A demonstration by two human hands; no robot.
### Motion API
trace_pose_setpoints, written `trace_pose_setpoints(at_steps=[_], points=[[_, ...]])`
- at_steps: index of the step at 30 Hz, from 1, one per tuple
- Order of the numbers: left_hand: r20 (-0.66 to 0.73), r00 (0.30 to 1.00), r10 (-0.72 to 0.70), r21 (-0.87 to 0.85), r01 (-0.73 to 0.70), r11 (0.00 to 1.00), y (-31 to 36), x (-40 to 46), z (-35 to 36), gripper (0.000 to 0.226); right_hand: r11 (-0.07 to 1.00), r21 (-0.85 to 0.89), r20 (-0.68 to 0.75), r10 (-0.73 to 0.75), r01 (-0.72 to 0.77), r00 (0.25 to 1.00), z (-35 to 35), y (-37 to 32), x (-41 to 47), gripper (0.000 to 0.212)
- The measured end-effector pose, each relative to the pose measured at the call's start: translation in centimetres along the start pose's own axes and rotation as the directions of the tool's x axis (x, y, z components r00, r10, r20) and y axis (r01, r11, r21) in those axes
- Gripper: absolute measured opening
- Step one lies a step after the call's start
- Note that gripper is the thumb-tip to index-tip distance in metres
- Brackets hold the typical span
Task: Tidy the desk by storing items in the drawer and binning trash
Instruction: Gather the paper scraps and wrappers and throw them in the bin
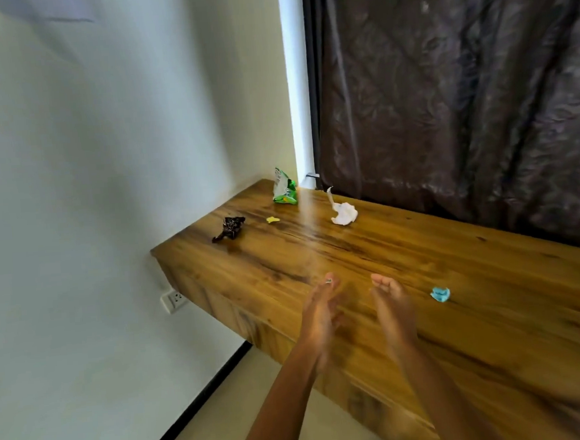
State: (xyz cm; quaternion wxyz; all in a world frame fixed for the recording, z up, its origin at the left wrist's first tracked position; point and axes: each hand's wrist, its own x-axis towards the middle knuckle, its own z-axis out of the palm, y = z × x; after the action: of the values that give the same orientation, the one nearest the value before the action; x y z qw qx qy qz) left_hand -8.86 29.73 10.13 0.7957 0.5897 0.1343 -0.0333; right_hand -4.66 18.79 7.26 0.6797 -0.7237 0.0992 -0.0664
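Both hands (357,313) outstretched over desk (476,309)

A: Views?
B: One only, head-worn wide-angle, so nothing shared. It looks forward and down, tilted, onto the long brown wooden desk (405,263).
A: How near?
B: Close: the desk's near edge runs under the lens, bare forearms enter from below. Dark quilted curtain (461,87) behind the desk, white wall (106,164) left of it.
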Motion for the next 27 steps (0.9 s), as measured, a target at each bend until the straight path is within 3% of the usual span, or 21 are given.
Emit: trace_pose_setpoints(at_steps=[8,18,23,27], points=[[-0.038,0.993,-0.113,-0.057,0.111,0.992,0.5,8.0,-1.7,0.027,0.995,-0.072,-0.003,0.069,-0.069,0.998,3.4,2.0,6.2,0.027],[0.103,0.975,-0.198,-0.12,0.209,0.97,2.9,23.5,-3.6,0.041,0.981,-0.155,-0.159,0.09,-0.115,0.983,9.7,1.4,18.9,0.038],[0.151,0.961,-0.231,-0.143,0.253,0.957,5.2,30.8,-5.0,0.041,0.951,-0.31,-0.151,-0.07,0.02,0.986,13.9,0.7,25.6,0.058],[0.187,0.952,-0.243,-0.138,0.27,0.953,6.1,36.0,-6.2,0.042,0.773,-0.629,-0.007,-0.108,0.079,0.994,16.2,1.1,31.3,0.071]])
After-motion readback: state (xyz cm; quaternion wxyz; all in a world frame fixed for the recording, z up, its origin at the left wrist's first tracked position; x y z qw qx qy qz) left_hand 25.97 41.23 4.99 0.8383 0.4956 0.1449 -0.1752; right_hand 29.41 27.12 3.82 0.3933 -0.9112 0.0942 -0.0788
